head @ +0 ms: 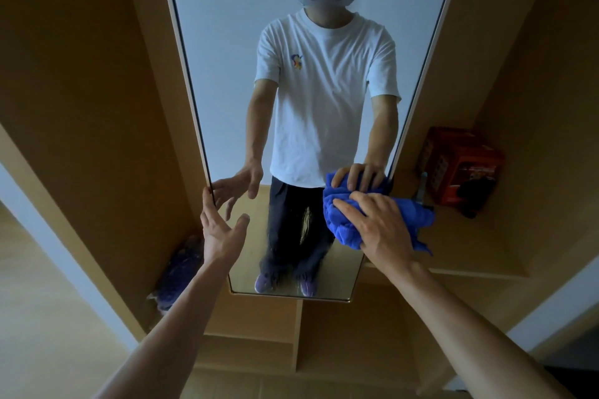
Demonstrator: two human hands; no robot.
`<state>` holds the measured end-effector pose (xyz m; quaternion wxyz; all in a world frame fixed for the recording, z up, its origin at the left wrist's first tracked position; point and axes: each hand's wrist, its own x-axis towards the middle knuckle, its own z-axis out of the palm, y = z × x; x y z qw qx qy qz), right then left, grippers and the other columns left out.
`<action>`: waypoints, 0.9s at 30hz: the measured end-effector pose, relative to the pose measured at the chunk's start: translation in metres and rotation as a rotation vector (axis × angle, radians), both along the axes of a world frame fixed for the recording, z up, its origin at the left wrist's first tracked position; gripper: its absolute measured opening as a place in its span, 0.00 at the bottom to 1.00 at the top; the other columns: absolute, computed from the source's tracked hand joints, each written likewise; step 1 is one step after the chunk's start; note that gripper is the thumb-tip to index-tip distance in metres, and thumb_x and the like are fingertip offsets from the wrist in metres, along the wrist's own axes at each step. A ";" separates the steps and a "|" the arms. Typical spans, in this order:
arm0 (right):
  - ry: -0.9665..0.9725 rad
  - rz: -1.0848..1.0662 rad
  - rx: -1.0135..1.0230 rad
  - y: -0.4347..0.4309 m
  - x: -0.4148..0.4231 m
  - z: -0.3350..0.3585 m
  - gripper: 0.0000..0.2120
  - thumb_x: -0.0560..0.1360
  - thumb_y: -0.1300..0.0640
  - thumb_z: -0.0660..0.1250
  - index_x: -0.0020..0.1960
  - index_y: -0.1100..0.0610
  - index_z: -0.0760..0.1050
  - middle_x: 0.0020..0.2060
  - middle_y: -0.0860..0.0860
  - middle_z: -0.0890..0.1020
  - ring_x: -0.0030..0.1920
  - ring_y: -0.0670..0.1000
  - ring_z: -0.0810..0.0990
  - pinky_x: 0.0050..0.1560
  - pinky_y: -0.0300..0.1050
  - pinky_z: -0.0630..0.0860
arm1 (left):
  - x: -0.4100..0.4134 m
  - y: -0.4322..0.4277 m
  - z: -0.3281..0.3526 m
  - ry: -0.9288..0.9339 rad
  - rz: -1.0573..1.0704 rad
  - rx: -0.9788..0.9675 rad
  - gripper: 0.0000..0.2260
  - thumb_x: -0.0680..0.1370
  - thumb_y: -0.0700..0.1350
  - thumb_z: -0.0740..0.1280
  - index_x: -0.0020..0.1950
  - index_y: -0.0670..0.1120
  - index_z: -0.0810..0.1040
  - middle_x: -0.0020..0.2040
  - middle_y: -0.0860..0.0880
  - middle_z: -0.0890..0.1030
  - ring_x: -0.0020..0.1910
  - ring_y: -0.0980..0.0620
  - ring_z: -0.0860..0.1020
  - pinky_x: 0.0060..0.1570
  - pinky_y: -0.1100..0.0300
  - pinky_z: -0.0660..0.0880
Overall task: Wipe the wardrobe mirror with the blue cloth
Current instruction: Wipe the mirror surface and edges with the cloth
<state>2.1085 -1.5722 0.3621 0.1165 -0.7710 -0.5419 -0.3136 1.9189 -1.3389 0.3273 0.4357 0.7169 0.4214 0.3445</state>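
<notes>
- Wardrobe mirror [227,42]: tall narrow pane set upright between tan wardrobe panels [97,107]. The glass near its lower edge looks streaked.
- Blue cloth [340,223]: bunched into a wad and pressed on the glass at the lower right, by the mirror's right edge. A loose tail hangs past that edge.
- Your right hand [379,223]: lies over the wad, fingers curled round its top and gripping it against the pane.
- Your left hand [220,230]: holds nothing, fingers spread and relaxed. The fingertips appear to touch the mirror's left edge, but contact is hard to confirm.
- Step in hand, as judged: wiping is under way on the lower right area.
- Next move calls for flat, even pressure and overlapping strokes across to the left edge and down over the streaks, without snagging the cloth tail.
- Nearby: red box [460,168] on the shelf to the right; blurred purple bundle [181,269] low on the left.
</notes>
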 end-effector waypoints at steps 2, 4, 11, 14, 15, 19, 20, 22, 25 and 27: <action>0.017 0.004 0.002 -0.001 0.000 0.001 0.34 0.64 0.61 0.79 0.69 0.53 0.76 0.60 0.55 0.79 0.53 0.59 0.79 0.55 0.57 0.76 | -0.002 0.000 0.001 -0.012 -0.023 -0.008 0.41 0.81 0.49 0.68 0.82 0.60 0.41 0.83 0.47 0.51 0.79 0.40 0.61 0.62 0.45 0.70; 0.052 0.014 0.021 -0.003 -0.001 0.001 0.34 0.65 0.62 0.78 0.70 0.53 0.76 0.60 0.55 0.78 0.52 0.59 0.78 0.54 0.57 0.76 | -0.004 0.000 0.003 -0.022 -0.038 -0.013 0.41 0.81 0.48 0.68 0.82 0.59 0.42 0.83 0.46 0.51 0.79 0.40 0.61 0.60 0.47 0.69; 0.654 0.036 0.371 -0.004 -0.002 0.000 0.19 0.78 0.56 0.70 0.67 0.51 0.73 0.57 0.48 0.77 0.59 0.50 0.78 0.56 0.47 0.78 | -0.013 0.006 0.010 -0.016 -0.120 -0.043 0.41 0.81 0.47 0.68 0.83 0.59 0.41 0.83 0.47 0.50 0.80 0.42 0.58 0.69 0.40 0.67; 0.792 0.029 0.526 -0.001 0.004 0.001 0.18 0.79 0.54 0.71 0.67 0.50 0.74 0.57 0.50 0.79 0.59 0.48 0.80 0.57 0.51 0.79 | -0.016 0.007 0.011 -0.006 -0.138 -0.048 0.41 0.81 0.46 0.68 0.82 0.59 0.41 0.83 0.47 0.50 0.80 0.42 0.58 0.68 0.42 0.68; 0.817 0.032 0.557 0.000 0.004 0.001 0.18 0.79 0.52 0.71 0.67 0.51 0.74 0.57 0.50 0.79 0.59 0.49 0.80 0.58 0.52 0.79 | -0.016 0.007 0.011 -0.003 -0.139 -0.045 0.41 0.81 0.46 0.68 0.82 0.59 0.41 0.83 0.47 0.50 0.80 0.42 0.58 0.69 0.42 0.68; 0.746 0.022 0.673 0.006 -0.002 -0.002 0.14 0.78 0.57 0.71 0.62 0.55 0.75 0.53 0.52 0.78 0.54 0.52 0.80 0.54 0.55 0.79 | -0.017 0.010 0.010 -0.008 -0.141 -0.033 0.40 0.81 0.45 0.68 0.83 0.57 0.43 0.83 0.47 0.52 0.80 0.44 0.59 0.68 0.46 0.67; 0.730 0.024 0.699 0.009 -0.004 -0.002 0.12 0.78 0.59 0.70 0.61 0.57 0.75 0.52 0.53 0.78 0.53 0.53 0.80 0.52 0.56 0.79 | -0.017 0.011 0.010 -0.009 -0.141 -0.027 0.40 0.81 0.45 0.68 0.83 0.57 0.44 0.83 0.47 0.53 0.80 0.44 0.59 0.66 0.48 0.68; 0.752 0.028 0.716 0.015 -0.006 -0.001 0.09 0.79 0.59 0.68 0.57 0.61 0.75 0.49 0.56 0.79 0.50 0.58 0.81 0.49 0.60 0.79 | -0.017 0.014 0.010 0.004 -0.135 -0.016 0.39 0.81 0.45 0.69 0.83 0.55 0.47 0.82 0.47 0.55 0.78 0.43 0.61 0.61 0.51 0.68; 0.774 -0.012 0.745 0.024 -0.011 -0.002 0.10 0.78 0.63 0.68 0.57 0.66 0.74 0.50 0.60 0.79 0.52 0.62 0.80 0.51 0.62 0.78 | -0.018 0.019 0.011 0.030 -0.140 -0.005 0.37 0.80 0.45 0.69 0.82 0.53 0.49 0.81 0.47 0.57 0.77 0.42 0.62 0.59 0.50 0.69; 0.767 -0.013 0.777 0.029 -0.016 -0.002 0.12 0.77 0.65 0.68 0.59 0.65 0.73 0.52 0.60 0.78 0.54 0.61 0.79 0.54 0.61 0.78 | -0.020 0.021 0.010 0.042 -0.156 0.008 0.37 0.80 0.45 0.69 0.82 0.52 0.50 0.80 0.46 0.58 0.76 0.42 0.63 0.61 0.48 0.70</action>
